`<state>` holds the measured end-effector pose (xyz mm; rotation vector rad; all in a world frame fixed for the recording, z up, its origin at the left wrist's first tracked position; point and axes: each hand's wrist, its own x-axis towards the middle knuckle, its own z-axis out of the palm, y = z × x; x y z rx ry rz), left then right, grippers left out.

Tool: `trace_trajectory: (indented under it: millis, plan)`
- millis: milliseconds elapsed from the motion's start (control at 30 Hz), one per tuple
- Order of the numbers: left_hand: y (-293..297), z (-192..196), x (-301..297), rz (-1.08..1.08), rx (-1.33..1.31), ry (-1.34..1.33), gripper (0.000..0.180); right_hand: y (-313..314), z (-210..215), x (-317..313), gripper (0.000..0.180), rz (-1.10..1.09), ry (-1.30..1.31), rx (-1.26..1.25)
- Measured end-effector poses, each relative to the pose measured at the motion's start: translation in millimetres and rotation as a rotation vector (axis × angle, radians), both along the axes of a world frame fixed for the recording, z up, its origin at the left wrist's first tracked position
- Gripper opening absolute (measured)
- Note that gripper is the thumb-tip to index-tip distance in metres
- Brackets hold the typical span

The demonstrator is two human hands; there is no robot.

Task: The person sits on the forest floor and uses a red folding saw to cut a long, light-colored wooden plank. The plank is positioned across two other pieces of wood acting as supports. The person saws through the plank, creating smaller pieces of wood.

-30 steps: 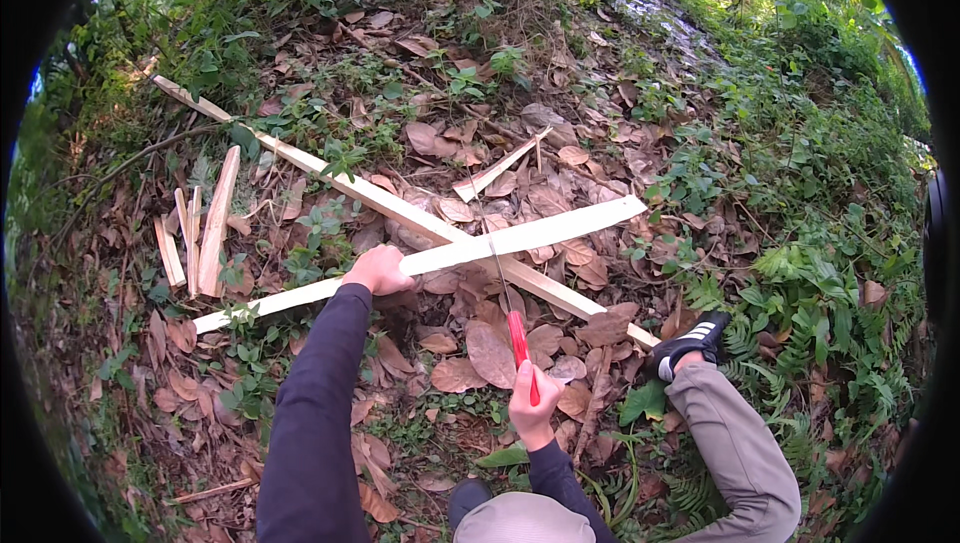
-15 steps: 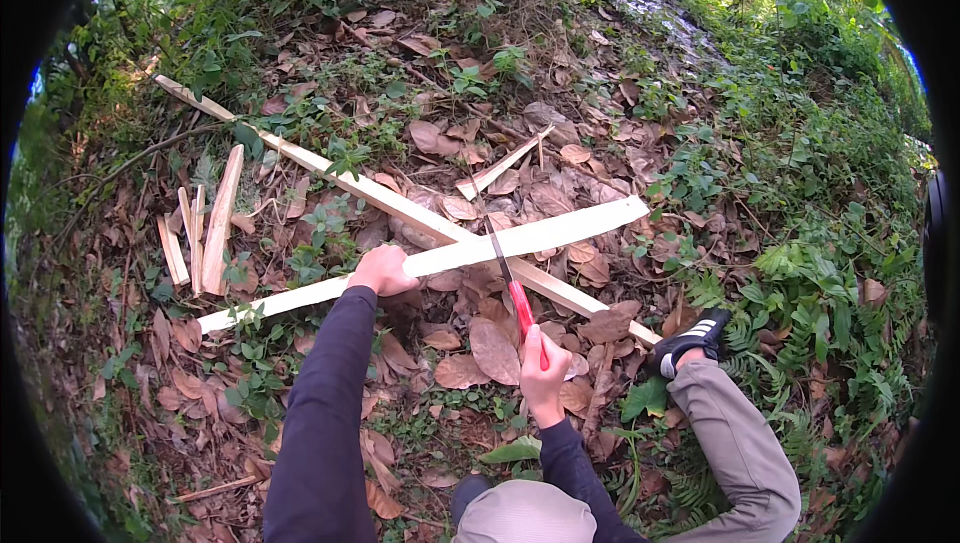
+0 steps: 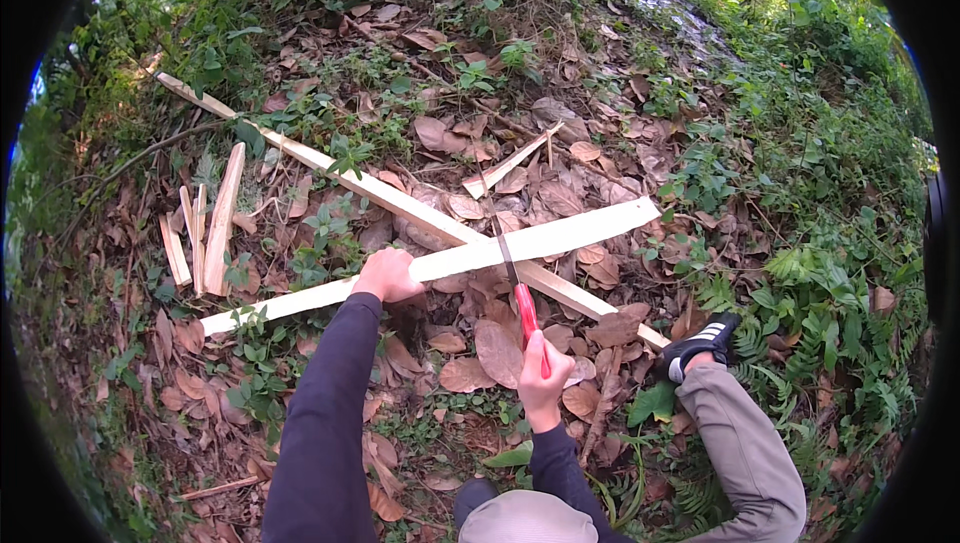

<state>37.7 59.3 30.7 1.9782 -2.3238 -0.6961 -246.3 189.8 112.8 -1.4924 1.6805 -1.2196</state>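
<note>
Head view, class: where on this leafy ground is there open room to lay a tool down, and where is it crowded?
Open: the leaf litter between the left hand and right hand, below the wide plank. Crowded: where the saw and long plank cross, and the short offcuts at left.

Two long pale wooden slats crossed on the leaf litter: the upper slat [image 3: 450, 261] and the lower slat [image 3: 400, 205]. One short offcut [image 3: 508, 163] beyond them, plus about four small split pieces [image 3: 205, 228] in a cluster at left. One red-handled saw [image 3: 515, 288], two hands, one black shoe [image 3: 700, 343].
</note>
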Motion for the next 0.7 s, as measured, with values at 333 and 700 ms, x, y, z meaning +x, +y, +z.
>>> trace_trajectory:
  millis: [333,700]
  plan:
    - [4.6,6.9,-4.9,0.046,0.134,0.005,0.047,23.5,-11.4,-12.2,0.042,0.015,-0.07,0.081]
    - [2.0,0.1,-2.0,0.033,0.125,0.033,0.047,95.9,15.8,-40.5,0.028,0.109,0.084,0.076]
